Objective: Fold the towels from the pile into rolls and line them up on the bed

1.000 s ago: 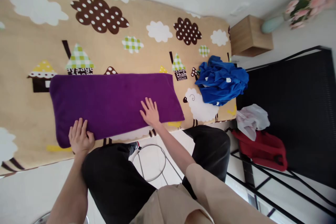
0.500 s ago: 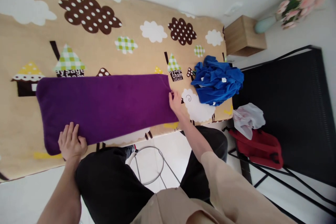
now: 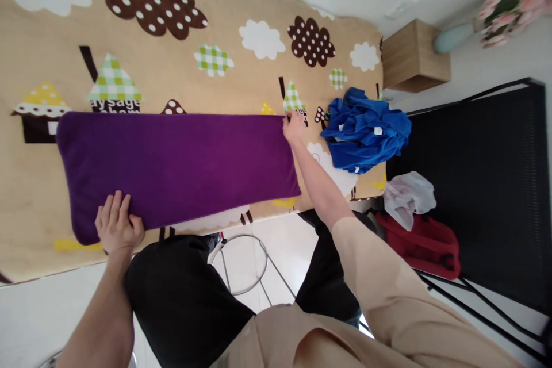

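A purple cloth (image 3: 185,161), folded into a long strip, lies flat along the front of the patterned bed cover. My left hand (image 3: 118,223) rests palm down on its near left edge, with fingers stretched out. At the far right corner of the cloth, my right hand (image 3: 295,126) has its fingers curled in and closed on the fabric. The fingertips are small and partly hidden there. To the right of that hand, a crumpled heap of blue cloth (image 3: 366,132) with white labels sits on the cover.
The beige cover (image 3: 172,80) has cloud and house prints. A wooden box (image 3: 411,57) and a vase of pink flowers (image 3: 452,39) are at the back right. A black folding frame (image 3: 483,184), a red bag (image 3: 425,247) and a plastic bag (image 3: 409,198) stand right. Below is a round metal stool frame (image 3: 239,264).
My right hand has moved away from me along the cloth's right end, up to its far corner. That end now lies straighter. My left hand stays on the cloth; the view has shifted slightly.
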A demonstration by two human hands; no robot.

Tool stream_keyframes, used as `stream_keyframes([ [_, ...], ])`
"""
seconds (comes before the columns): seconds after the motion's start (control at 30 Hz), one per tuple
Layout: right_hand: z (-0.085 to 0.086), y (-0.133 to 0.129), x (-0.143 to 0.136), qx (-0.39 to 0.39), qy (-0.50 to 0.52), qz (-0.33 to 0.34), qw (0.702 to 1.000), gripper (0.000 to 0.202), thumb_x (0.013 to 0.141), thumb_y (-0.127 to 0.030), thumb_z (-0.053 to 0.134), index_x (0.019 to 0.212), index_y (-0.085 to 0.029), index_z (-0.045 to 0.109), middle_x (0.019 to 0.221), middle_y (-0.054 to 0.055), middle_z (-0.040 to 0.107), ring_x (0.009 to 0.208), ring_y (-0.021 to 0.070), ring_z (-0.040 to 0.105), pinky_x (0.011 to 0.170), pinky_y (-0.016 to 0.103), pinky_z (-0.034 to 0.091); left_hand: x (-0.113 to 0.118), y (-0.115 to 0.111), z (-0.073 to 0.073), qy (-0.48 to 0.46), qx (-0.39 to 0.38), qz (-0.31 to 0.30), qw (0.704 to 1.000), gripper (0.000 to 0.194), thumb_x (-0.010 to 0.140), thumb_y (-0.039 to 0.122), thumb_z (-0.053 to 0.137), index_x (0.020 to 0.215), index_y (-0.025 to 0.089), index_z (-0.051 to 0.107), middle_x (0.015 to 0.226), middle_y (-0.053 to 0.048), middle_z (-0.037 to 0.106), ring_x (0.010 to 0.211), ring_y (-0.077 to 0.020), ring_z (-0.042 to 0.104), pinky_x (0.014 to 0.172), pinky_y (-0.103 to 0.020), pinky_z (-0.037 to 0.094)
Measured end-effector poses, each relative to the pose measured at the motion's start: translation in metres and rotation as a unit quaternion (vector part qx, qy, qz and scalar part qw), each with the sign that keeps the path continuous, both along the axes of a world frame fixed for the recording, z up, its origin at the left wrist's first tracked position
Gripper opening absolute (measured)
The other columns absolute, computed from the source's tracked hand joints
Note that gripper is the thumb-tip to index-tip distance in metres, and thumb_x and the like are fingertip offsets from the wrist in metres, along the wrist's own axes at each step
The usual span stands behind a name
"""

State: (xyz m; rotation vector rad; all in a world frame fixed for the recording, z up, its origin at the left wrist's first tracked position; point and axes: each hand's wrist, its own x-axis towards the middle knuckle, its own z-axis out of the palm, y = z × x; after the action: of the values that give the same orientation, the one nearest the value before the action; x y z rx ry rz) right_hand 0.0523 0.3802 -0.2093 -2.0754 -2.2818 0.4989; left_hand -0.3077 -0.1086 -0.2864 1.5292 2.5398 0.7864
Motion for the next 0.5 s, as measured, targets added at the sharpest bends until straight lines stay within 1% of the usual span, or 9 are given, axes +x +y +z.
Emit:
stream_keyframes([
  [0.03,0.000,-0.019,-0.012,0.048,0.000,-0.006,0.999,0.048,0.109,-0.028,0.039,0.152,-0.009,0.048,0.159,0.019,0.048,0.152,0.0324,0.038,0.128,0.055,0.027,0.000,0.000,0.000,-0.003,0.001,0.001,1.000,0.083,0.078,0.021,0.057,0.161,0.027,0.049,0.165,-0.007,0.046,0.156,-0.0313,0.039,0.131,-0.057,0.027],
  [0.07,-0.001,-0.042,-0.025,0.083,0.007,0.009,0.997,0.053,0.110,-0.031,0.035,0.158,-0.009,0.041,0.165,0.019,0.040,0.157,0.0327,0.030,0.130,0.057,0.022,0.000,0.000,-0.001,-0.006,0.007,0.003,1.000,0.085,0.077,0.022,0.058,0.161,0.030,0.048,0.165,-0.006,0.047,0.155,-0.0320,0.041,0.130,-0.059,0.028],
  [0.1,-0.002,-0.067,-0.040,0.089,0.019,0.055,0.994,0.056,0.111,-0.034,0.031,0.161,-0.009,0.037,0.170,0.019,0.034,0.160,0.0321,0.024,0.132,0.058,0.018,0.000,0.001,-0.001,-0.007,0.014,0.006,1.000,0.087,0.075,0.022,0.058,0.161,0.034,0.047,0.164,-0.004,0.047,0.154,-0.0326,0.042,0.129,-0.060,0.030],
  [0.17,-0.008,-0.121,-0.070,0.069,0.050,0.180,0.980,0.059,0.112,-0.040,0.028,0.165,-0.015,0.033,0.175,0.013,0.026,0.165,0.0302,0.015,0.133,0.059,0.013,0.000,0.002,-0.002,-0.004,0.030,0.010,0.999,0.091,0.074,0.024,0.057,0.162,0.044,0.044,0.164,0.002,0.047,0.152,-0.0329,0.045,0.127,-0.062,0.032],
  [0.23,-0.017,-0.166,-0.091,0.023,0.061,0.315,0.947,0.059,0.112,-0.044,0.031,0.166,-0.022,0.034,0.177,0.008,0.022,0.167,0.0281,0.009,0.134,0.057,0.011,-0.001,0.003,-0.002,-0.001,0.039,0.012,0.999,0.092,0.075,0.026,0.056,0.162,0.050,0.040,0.164,0.006,0.046,0.152,-0.0319,0.046,0.126,-0.062,0.033],
  [0.3,-0.026,-0.189,-0.098,-0.013,0.055,0.413,0.909,0.059,0.111,-0.047,0.036,0.166,-0.025,0.037,0.178,0.005,0.020,0.167,0.0255,0.010,0.135,0.053,0.010,0.000,0.003,-0.001,-0.001,0.037,0.011,0.999,0.091,0.076,0.027,0.055,0.162,0.052,0.037,0.164,0.008,0.044,0.153,-0.0306,0.045,0.127,-0.061,0.033],
  [0.33,-0.030,-0.190,-0.095,-0.024,0.048,0.437,0.898,0.060,0.110,-0.048,0.038,0.166,-0.026,0.037,0.178,0.005,0.020,0.167,0.0244,0.010,0.135,0.051,0.009,0.000,0.004,0.000,-0.001,0.036,0.012,0.999,0.091,0.077,0.027,0.055,0.162,0.053,0.037,0.164,0.009,0.044,0.153,-0.0302,0.045,0.127,-0.060,0.032],
  [0.4,-0.035,-0.174,-0.078,-0.030,0.029,0.430,0.902,0.061,0.110,-0.049,0.040,0.166,-0.026,0.037,0.178,0.004,0.019,0.167,0.0232,0.010,0.135,0.051,0.008,0.000,0.004,0.000,-0.004,0.034,0.013,0.999,0.091,0.077,0.027,0.055,0.162,0.054,0.036,0.164,0.010,0.043,0.153,-0.0299,0.044,0.127,-0.060,0.032],
  [0.5,-0.039,-0.116,-0.036,-0.012,0.000,0.338,0.941,0.063,0.110,-0.047,0.037,0.168,-0.023,0.032,0.179,0.005,0.015,0.167,0.0229,0.007,0.135,0.053,0.006,0.001,0.003,0.001,-0.009,0.029,0.015,0.999,0.092,0.076,0.027,0.056,0.161,0.055,0.035,0.164,0.013,0.042,0.153,-0.0298,0.044,0.127,-0.060,0.032],
])
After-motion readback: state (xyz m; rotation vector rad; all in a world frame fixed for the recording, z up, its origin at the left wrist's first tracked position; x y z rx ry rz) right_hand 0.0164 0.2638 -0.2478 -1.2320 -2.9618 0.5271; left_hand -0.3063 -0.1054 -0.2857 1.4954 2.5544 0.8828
